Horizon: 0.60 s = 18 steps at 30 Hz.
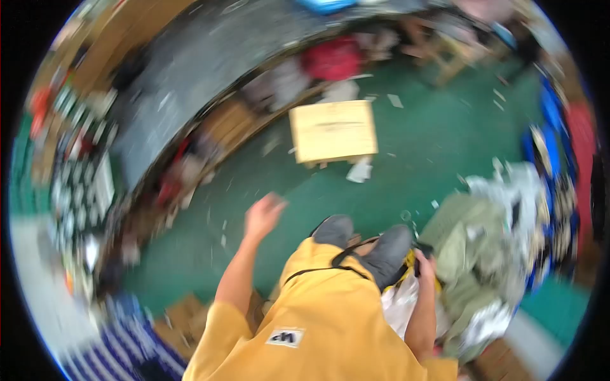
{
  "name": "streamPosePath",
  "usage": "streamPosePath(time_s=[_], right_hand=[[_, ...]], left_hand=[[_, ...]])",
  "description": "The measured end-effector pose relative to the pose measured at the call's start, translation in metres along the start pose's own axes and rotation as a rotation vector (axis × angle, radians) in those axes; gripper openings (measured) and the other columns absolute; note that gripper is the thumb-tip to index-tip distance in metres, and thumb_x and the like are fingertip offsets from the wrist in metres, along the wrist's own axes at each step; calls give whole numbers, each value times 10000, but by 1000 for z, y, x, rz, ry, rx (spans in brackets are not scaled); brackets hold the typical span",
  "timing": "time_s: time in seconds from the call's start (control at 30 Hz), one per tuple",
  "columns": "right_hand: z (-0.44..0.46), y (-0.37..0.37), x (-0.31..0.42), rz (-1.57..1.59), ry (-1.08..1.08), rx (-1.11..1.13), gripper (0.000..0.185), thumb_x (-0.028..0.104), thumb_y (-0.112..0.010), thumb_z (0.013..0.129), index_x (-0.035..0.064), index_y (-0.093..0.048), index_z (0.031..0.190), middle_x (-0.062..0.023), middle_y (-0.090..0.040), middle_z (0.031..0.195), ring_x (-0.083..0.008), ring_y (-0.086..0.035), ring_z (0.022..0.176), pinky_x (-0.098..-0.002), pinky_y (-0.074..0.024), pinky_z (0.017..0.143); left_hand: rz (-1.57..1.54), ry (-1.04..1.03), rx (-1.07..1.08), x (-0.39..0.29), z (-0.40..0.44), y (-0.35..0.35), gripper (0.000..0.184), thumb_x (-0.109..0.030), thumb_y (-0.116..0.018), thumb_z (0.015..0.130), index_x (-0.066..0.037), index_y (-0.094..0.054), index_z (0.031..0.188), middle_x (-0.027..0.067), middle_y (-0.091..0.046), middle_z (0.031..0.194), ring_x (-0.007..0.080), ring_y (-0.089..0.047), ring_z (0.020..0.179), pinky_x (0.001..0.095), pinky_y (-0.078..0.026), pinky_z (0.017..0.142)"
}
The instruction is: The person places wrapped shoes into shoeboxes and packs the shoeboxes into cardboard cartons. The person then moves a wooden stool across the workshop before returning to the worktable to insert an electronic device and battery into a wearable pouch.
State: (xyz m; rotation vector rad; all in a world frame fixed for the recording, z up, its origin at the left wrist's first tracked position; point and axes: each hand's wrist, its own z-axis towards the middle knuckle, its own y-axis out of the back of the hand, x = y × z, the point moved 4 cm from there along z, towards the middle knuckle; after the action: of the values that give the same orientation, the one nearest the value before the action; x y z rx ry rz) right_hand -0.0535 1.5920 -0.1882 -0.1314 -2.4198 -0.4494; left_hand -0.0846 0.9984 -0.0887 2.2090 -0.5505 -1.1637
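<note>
My left hand (pixel 262 217) hangs in the air over the green floor, in front of my yellow shirt (pixel 330 305). Motion smears its fingers, and nothing shows in it. Beside my right thigh, my right hand (pixel 427 267) is closed on a dark object (pixel 422 249) that I cannot make out. A yellow and black thing (pixel 400 277) and a whitish plastic bag (pixel 401 305) hang or lie just below that hand; whether it holds them is unclear. My legs in grey trousers (pixel 391 251) show between the hands.
A small stool or box with a yellowish top (pixel 333 131) stands ahead. A long grey worktable (pixel 210 70) curves along the left, with bundles underneath. Olive-green cloth or sacks (pixel 460 254) pile up at right. Cardboard boxes (pixel 184 320) lie behind left. Scraps litter the floor (pixel 432 152).
</note>
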Motion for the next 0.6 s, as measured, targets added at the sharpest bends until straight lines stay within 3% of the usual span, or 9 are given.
streamPosePath(time_s=[0.03,0.07,0.13,0.2,0.3,0.4,0.5,0.57,0.6], right_hand=[[13,26,15,163,-85,21,518,244,-790,859,-12,-606,1271,-107,-688,1172,-215,-662,1025,-363,-521,897],[7,52,46,253,-129,67,549,287,-764,903,-1,-568,1328,-99,-659,1227,-225,-646,1076,-382,-517,936],[44,116,76,229,-138,35,571,334,-738,927,29,-537,1366,-84,-639,1265,-239,-611,1144,-387,-466,1030],[125,185,104,192,-212,105,505,378,-729,928,67,-583,1298,-45,-649,1216,-225,-606,1104,-407,-472,994],[264,251,193,172,-302,41,368,359,-753,881,125,-655,1148,-32,-665,1122,-196,-623,997,-419,-498,901],[384,314,308,133,-129,212,322,310,-731,880,120,-654,1129,-26,-680,1068,-190,-640,934,-384,-527,825],[466,354,463,121,52,255,312,250,-703,909,108,-645,1181,-22,-694,1042,-188,-663,907,-355,-556,772],[495,377,563,69,214,357,314,199,-687,927,96,-636,1219,-29,-696,1061,-182,-668,923,-353,-564,775],[519,388,605,76,279,340,307,172,-687,928,93,-639,1220,-32,-696,1061,-177,-669,927,-359,-564,783]], left_hand=[[-134,-143,22,-110,-1,6,145,-213,-664,933,-82,-713,974,126,-685,834,298,-672,758,388,-540,678],[-371,-438,-109,-187,-17,12,91,-133,-732,895,-47,-706,905,91,-708,825,183,-681,749,322,-540,663],[-831,-547,-27,-309,-56,4,101,-97,-772,853,-32,-698,875,55,-715,821,126,-663,721,293,-520,641],[-904,-686,16,-382,-77,-29,110,-94,-775,857,-31,-685,859,34,-685,752,93,-616,652,262,-489,604],[-949,-322,-128,-403,-42,-136,112,-95,-760,892,-16,-684,871,61,-704,817,91,-617,696,247,-471,597],[-469,215,-614,-303,-30,-291,180,-187,-732,913,-33,-697,827,74,-699,791,146,-616,685,301,-504,635],[-677,753,-603,-253,-114,-387,327,-385,-744,869,-66,-756,941,114,-726,846,196,-666,788,372,-517,739],[229,699,-385,-220,-171,-455,390,-472,-606,923,-128,-758,1025,107,-739,976,315,-686,870,474,-537,752],[165,994,-122,-220,-186,-468,352,-425,-587,926,-171,-742,1113,102,-735,990,309,-691,886,473,-542,748]])
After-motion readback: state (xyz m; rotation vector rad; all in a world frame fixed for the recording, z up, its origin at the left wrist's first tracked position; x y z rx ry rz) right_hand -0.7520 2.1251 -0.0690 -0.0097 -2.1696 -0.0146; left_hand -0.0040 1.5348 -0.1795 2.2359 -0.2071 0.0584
